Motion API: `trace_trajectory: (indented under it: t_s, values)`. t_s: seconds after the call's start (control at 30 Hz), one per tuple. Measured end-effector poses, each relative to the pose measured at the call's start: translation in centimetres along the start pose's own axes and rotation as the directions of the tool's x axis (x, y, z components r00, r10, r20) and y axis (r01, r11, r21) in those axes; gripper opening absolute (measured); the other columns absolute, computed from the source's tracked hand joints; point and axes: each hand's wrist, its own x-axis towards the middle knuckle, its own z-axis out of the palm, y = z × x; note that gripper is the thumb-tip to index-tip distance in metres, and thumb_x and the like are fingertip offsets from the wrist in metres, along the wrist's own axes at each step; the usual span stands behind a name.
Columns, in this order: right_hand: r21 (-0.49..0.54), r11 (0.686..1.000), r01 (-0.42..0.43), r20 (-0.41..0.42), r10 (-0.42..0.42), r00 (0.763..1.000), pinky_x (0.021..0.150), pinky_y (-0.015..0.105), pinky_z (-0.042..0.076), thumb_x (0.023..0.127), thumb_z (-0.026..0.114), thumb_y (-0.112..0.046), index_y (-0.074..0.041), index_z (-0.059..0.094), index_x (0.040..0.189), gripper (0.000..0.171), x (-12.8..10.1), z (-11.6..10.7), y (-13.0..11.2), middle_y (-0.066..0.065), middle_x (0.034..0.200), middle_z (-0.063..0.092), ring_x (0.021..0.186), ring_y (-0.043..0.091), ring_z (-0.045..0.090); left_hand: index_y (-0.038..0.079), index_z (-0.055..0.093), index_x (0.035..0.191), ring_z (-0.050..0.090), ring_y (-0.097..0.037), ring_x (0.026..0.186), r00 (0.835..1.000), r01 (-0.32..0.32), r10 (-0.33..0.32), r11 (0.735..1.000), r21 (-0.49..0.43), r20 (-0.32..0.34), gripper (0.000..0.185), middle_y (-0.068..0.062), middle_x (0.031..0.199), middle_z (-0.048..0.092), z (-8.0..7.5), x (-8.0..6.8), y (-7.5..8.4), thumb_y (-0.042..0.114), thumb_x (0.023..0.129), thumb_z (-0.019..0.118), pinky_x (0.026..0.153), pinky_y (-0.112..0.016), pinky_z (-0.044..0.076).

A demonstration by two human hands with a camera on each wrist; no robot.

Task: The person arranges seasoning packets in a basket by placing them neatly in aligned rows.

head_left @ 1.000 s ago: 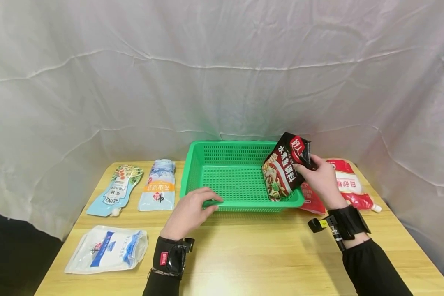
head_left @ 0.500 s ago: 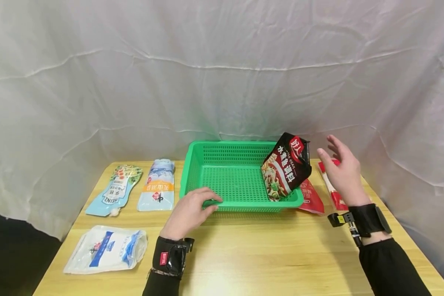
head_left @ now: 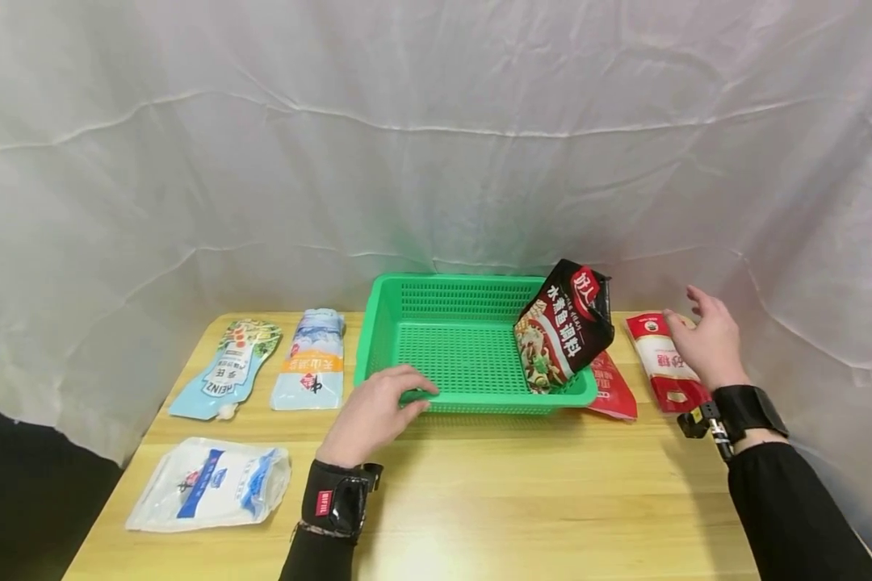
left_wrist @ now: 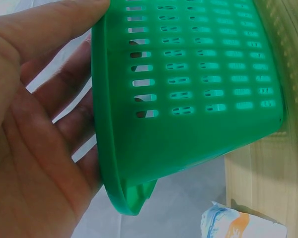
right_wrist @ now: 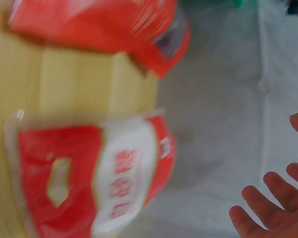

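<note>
My left hand (head_left: 374, 415) grips the near rim of the green basket (head_left: 494, 400); in the left wrist view its thumb lies on one side of the basket wall (left_wrist: 188, 141), the fingers on the other. A black seasoning packet (head_left: 559, 331) leans tilted inside the basket's right end, its top above the rim. Over at the right, my right hand (head_left: 708, 343) hovers with fingers spread, holding nothing. Below it lies a red and white sugar bag (head_left: 661, 355), partly covered by the hand in the head view. The right wrist view shows this bag (right_wrist: 126, 173) beside the relaxed fingers (right_wrist: 283, 193).
A red packet (head_left: 612, 393) lies just right of the basket. To the left are a blue Heinz spout pouch (head_left: 228, 371), a blue and orange salt bag (head_left: 309, 363) and, nearer, a white and blue plastic bag (head_left: 211, 488). A grey curtain (head_left: 436, 161) hangs behind the table.
My right hand has let go of the black seasoning packet, which now leans in the basket, and has moved right over the sugar bag. My left hand has stayed on the rim.
</note>
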Motion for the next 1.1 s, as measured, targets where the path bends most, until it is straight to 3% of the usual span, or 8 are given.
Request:
trace_trajectory:
  t_s: [0.23, 0.37, 0.53, 0.67, 0.8, 0.9, 1.1]
  values:
    - [-0.098, 0.993, -0.065, 0.114, 0.077, 0.991, 0.105, 0.074, 0.035, 0.107, 0.053, -0.031, 0.013, 0.028, 0.156, 0.070, 0.9, 0.3, 3.7, 0.044, 0.145, 0.039, 0.130, 0.062, 0.038, 0.018, 0.078, 0.112, 0.068, -0.021, 0.114, 1.000, 0.007, -0.007, 1.000, -0.010, 0.003, 0.023, 0.004, 0.117, 0.073, 0.0, 0.1, 0.1, 0.012, 0.090, 0.080, 0.098, -0.041, 0.056]
    - [-0.151, 0.976, -0.155, 0.185, 0.182, 0.966, 0.107, 0.077, 0.032, 0.106, 0.054, -0.038, 0.012, 0.026, 0.156, 0.076, 1.0, 0.6, 5.6, 0.046, 0.146, 0.034, 0.130, 0.062, 0.034, 0.018, 0.078, 0.113, 0.068, -0.021, 0.114, 1.000, 0.003, -0.003, 1.000, -0.007, 0.003, 0.024, 0.003, 0.118, 0.073, 0.0, 0.1, 0.1, 0.012, 0.090, 0.080, 0.099, -0.041, 0.056]
    - [-0.231, 0.940, -0.252, 0.270, 0.311, 0.911, 0.105, 0.078, 0.035, 0.101, 0.055, -0.056, 0.010, 0.017, 0.158, 0.096, 1.0, 0.8, 7.3, 0.047, 0.144, 0.030, 0.122, 0.062, 0.033, 0.018, 0.078, 0.113, 0.069, -0.021, 0.112, 1.000, 0.001, -0.001, 1.000, -0.001, 0.002, 0.024, 0.003, 0.118, 0.073, 0.1, 0.1, 0.1, 0.012, 0.090, 0.081, 0.098, -0.041, 0.057]
    - [-0.299, 0.909, -0.292, 0.351, 0.389, 0.852, 0.106, 0.074, 0.038, 0.097, 0.051, -0.071, 0.019, 0.013, 0.154, 0.113, 1.2, 0.9, 7.8, 0.050, 0.142, 0.029, 0.119, 0.062, 0.036, 0.017, 0.078, 0.112, 0.069, -0.021, 0.111, 1.000, -0.002, 0.002, 1.000, -0.020, -0.002, 0.024, 0.004, 0.116, 0.073, 0.1, 0.0, 0.0, 0.011, 0.090, 0.080, 0.096, -0.040, 0.057]
    - [-0.328, 0.896, -0.299, 0.427, 0.424, 0.799, 0.106, 0.072, 0.039, 0.095, 0.049, -0.076, 0.026, 0.011, 0.148, 0.121, 1.4, 1.0, 8.1, 0.051, 0.143, 0.027, 0.120, 0.062, 0.037, 0.017, 0.078, 0.112, 0.069, -0.021, 0.110, 1.000, -0.005, 0.005, 0.999, -0.035, -0.005, 0.024, 0.004, 0.116, 0.073, 0.1, 0.0, 0.0, 0.010, 0.090, 0.080, 0.094, -0.040, 0.058]
    - [-0.340, 0.896, -0.287, 0.441, 0.421, 0.792, 0.105, 0.071, 0.039, 0.094, 0.050, -0.076, 0.028, 0.014, 0.146, 0.122, 1.3, 1.2, 8.5, 0.050, 0.140, 0.030, 0.118, 0.061, 0.038, 0.018, 0.078, 0.112, 0.069, -0.022, 0.111, 1.000, -0.005, 0.005, 1.000, -0.027, -0.004, 0.024, 0.005, 0.117, 0.073, 0.1, 0.0, 0.0, 0.011, 0.090, 0.080, 0.095, -0.041, 0.057]
    - [-0.361, 0.894, -0.264, 0.404, 0.405, 0.820, 0.099, 0.068, 0.038, 0.093, 0.055, -0.073, 0.028, 0.024, 0.138, 0.115, 1.1, 1.7, 9.2, 0.046, 0.125, 0.039, 0.109, 0.057, 0.040, 0.019, 0.078, 0.112, 0.068, -0.023, 0.114, 1.000, -0.011, 0.011, 1.000, -0.023, -0.008, 0.024, 0.004, 0.119, 0.073, 0.2, 0.0, 0.0, 0.011, 0.090, 0.081, 0.098, -0.042, 0.057]
